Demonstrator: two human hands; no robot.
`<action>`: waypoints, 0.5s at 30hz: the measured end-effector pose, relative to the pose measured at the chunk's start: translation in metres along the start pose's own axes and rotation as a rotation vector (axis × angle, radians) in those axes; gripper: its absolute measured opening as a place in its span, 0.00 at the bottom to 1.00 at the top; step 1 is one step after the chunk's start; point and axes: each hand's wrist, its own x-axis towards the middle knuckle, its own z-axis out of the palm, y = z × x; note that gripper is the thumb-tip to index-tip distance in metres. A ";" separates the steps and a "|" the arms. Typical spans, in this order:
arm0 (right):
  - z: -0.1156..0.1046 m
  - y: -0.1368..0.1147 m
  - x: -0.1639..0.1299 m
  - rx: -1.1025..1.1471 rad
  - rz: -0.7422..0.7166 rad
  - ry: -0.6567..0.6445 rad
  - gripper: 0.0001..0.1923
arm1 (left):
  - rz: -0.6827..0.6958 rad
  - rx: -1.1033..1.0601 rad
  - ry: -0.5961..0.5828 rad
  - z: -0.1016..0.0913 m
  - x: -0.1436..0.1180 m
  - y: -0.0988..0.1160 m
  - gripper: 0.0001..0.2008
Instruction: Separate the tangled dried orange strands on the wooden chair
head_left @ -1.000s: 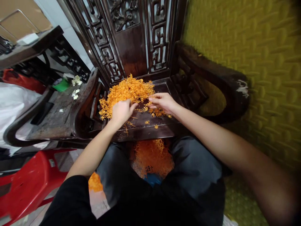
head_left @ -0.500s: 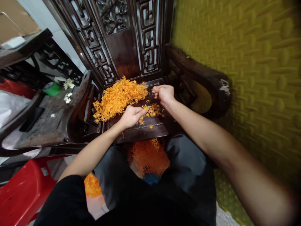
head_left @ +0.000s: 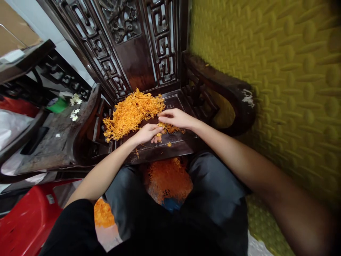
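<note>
A large heap of orange, stringy, branched plastic-looking pieces lies on the dark wooden chair seat. My left hand is at the heap's near right side, with thumb and forefinger pinched on a small orange branched piece. Just above and right of it, my right hand reaches in with fingers slightly apart and nothing visible between them. Beneath the right hand lies a smaller pile of orange pieces, partly hidden. One loose piece rests near the seat's front edge.
The chair has a carved back and a curved right armrest. A dark side table on the left bears white pieces and a green roll. A bag of orange pieces sits between my knees. A red stool stands lower left.
My right hand has come down and left from the seat's right side to beside my left hand, and its pinch has loosened. My left hand stays nearly in place. The view has shifted slightly.
</note>
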 end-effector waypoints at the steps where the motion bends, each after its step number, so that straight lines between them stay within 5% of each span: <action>1: 0.001 -0.007 -0.001 -0.018 -0.019 -0.063 0.13 | 0.000 -0.002 0.007 0.001 0.001 0.002 0.22; 3: 0.001 -0.014 0.003 -0.084 -0.001 -0.045 0.09 | 0.019 -0.021 0.041 0.006 0.000 0.009 0.21; 7: -0.019 0.003 0.019 -0.112 0.220 0.613 0.10 | -0.054 -0.017 -0.078 0.020 -0.009 0.020 0.21; 9: -0.029 0.020 0.021 -0.085 0.364 0.784 0.11 | -0.100 -0.036 -0.097 0.022 -0.010 0.020 0.20; 12: -0.028 0.043 0.011 -0.116 0.467 0.446 0.05 | -0.058 -0.155 0.235 0.012 -0.001 0.013 0.15; 15: -0.015 0.049 0.002 -0.171 0.500 0.189 0.11 | -0.092 -0.360 0.511 -0.003 0.015 0.005 0.10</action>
